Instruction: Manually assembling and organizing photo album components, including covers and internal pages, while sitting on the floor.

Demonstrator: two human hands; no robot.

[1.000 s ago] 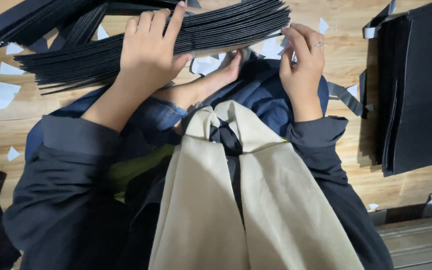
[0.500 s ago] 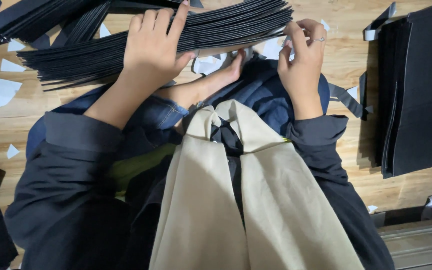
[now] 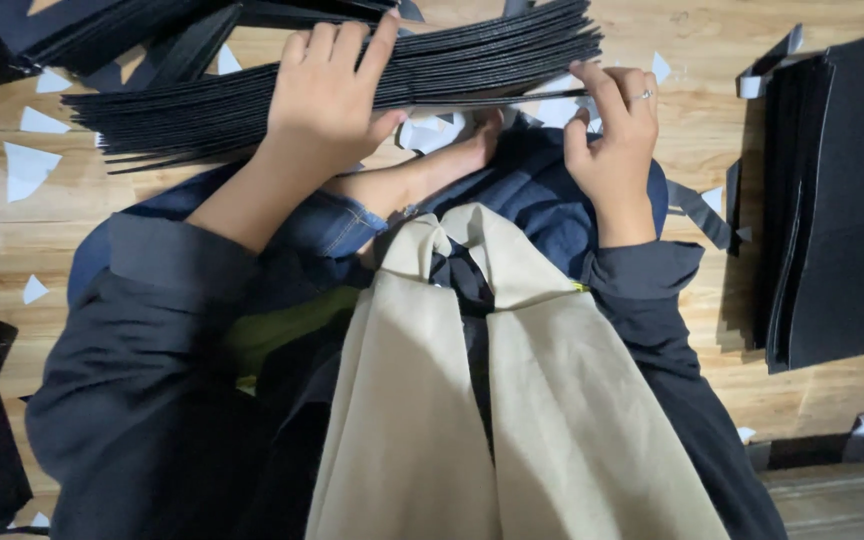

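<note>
A fanned stack of flat black sheets point(image 3: 202, 105) lies across a wooden floor point(image 3: 692, 30) in front of my lap. My left hand point(image 3: 327, 95) rests on its middle, fingers spread over the top and thumb curled under the near edge. My right hand point(image 3: 617, 140), with a ring on one finger, is at the stack's right end. Its fingertips pinch the edge of one thin black sheet point(image 3: 532, 97) that sticks out below the rest. A bare foot point(image 3: 432, 175) shows between my arms, under the stack's near edge.
A second pile of black sheets point(image 3: 837, 200) lies at the right. More black pieces point(image 3: 102, 30) sit at the top left and along the left edge. White paper scraps point(image 3: 27, 170) dot the floor. A beige cloth point(image 3: 512, 400) covers my lap.
My right hand has shifted slightly along the stack's right end, and one sheet now stands out from the bottom. My left hand has stayed on the stack.
</note>
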